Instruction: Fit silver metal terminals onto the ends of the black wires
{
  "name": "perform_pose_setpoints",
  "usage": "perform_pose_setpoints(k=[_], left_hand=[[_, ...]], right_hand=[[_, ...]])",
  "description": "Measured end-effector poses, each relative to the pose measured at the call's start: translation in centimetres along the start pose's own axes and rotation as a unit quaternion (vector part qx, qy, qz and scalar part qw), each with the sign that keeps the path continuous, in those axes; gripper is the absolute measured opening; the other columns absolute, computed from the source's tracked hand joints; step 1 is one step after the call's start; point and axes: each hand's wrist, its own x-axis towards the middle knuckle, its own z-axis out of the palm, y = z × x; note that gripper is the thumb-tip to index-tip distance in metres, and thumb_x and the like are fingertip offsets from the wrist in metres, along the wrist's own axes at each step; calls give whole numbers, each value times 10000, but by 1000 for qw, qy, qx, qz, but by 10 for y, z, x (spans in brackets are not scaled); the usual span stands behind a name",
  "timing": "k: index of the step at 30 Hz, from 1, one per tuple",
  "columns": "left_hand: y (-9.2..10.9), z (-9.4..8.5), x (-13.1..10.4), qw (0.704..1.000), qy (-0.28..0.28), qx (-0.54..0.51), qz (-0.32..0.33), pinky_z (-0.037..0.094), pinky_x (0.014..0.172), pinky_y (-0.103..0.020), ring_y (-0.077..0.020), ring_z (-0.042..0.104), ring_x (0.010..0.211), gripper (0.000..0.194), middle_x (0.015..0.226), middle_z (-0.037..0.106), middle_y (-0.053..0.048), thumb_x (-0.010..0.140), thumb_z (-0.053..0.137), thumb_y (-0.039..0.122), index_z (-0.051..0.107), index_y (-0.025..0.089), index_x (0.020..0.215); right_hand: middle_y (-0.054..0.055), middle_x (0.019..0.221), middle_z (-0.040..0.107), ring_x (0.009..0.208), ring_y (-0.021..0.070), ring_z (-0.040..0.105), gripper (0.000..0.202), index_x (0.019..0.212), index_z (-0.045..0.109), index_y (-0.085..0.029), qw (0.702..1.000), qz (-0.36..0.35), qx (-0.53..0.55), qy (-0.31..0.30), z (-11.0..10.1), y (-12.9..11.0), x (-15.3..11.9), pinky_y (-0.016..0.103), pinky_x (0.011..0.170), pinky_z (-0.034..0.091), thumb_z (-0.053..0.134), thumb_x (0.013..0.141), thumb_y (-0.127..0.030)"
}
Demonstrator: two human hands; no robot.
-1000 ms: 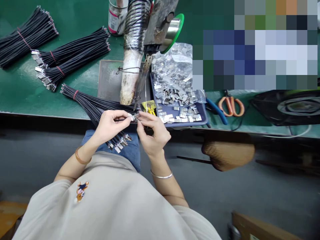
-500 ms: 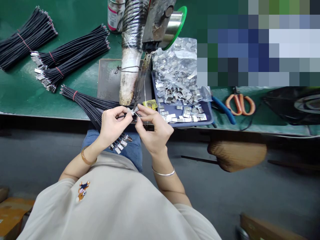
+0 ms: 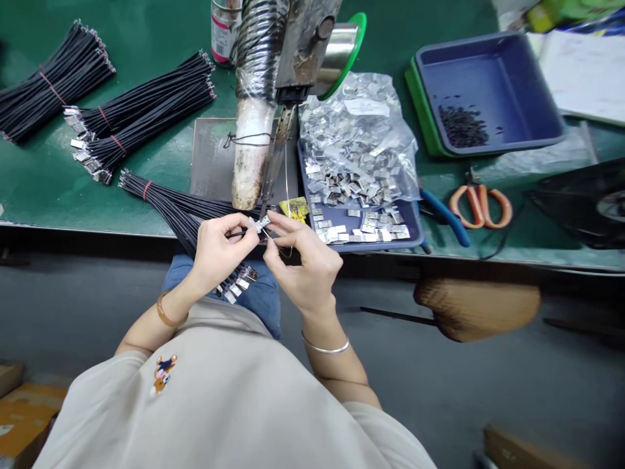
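My left hand [image 3: 221, 244] is closed in a pinch on a black cable, close to the small silver metal connector [image 3: 264, 223] at its end. The tip of a soldering iron [image 3: 271, 179], mounted point down, is right at this connector. Between the fingertips of my right hand [image 3: 305, 260] is a thin strand of solder wire [image 3: 287, 172], its end by the connector. Under my hands lies a red-banded bundle of black cables [image 3: 168, 202], whose metal connectors [image 3: 237, 285] hang over the table edge above my lap.
More bundles of black cables [image 3: 146, 107] lie at left. A blue tray [image 3: 344, 246] holds loose metal connectors and a plastic bag of them [image 3: 359, 140]. Blue-handled pliers [image 3: 446, 218], orange-handled cutters [image 3: 481, 205] and another blue tray [image 3: 493, 71] are farther right. A solder spool [image 3: 342, 49] hangs above.
The view has shifted slightly. My right fingers have drawn a little down and away from the connector, and the solder strand now bows out below them. My left hand keeps its pinch.
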Motion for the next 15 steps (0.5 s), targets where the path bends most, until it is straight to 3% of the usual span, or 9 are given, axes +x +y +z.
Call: perform_pose_setpoints(k=[7, 11, 13, 15], left_hand=[[-4, 2, -3, 999, 0, 36, 24, 262, 516, -207, -63, 286, 531, 185, 544, 362, 63, 799, 577, 242, 635, 135, 659], [-7, -6, -6, 994, -48, 60, 78, 310, 510, -206, -64, 374, 505, 164, 565, 535, 38, 814, 586, 200, 704, 136, 719], [-10, -14, -8, 987, -83, 62, 123, 372, 540, -213, -80, 464, 529, 160, 619, 628, 2, 829, 611, 197, 729, 141, 738], [-13, -22, -8, 982, -97, 48, 153, 451, 617, -229, -110, 563, 609, 152, 681, 681, -32, 846, 643, 215, 740, 149, 750]], right_hand=[[88, 1107, 786, 876, 191, 793, 162, 820, 555, -228, 1000, 10, -9, 1, -3, 1, -1, 301, 782, 679, 611, 882, -89], [39, 969, 804, 749, 164, 785, 59, 882, 606, -224, 998, 66, 12, 8, -8, 4, -5, 258, 672, 661, 623, 925, -187], [-7, 783, 771, 540, 135, 718, 63, 901, 619, -226, 994, 96, 9, 52, -13, 5, -8, 232, 490, 595, 609, 951, -264], [-46, 598, 655, 395, 119, 602, 153, 857, 615, -239, 982, 80, -30, 170, -20, 5, -9, 236, 356, 472, 615, 948, -362]])
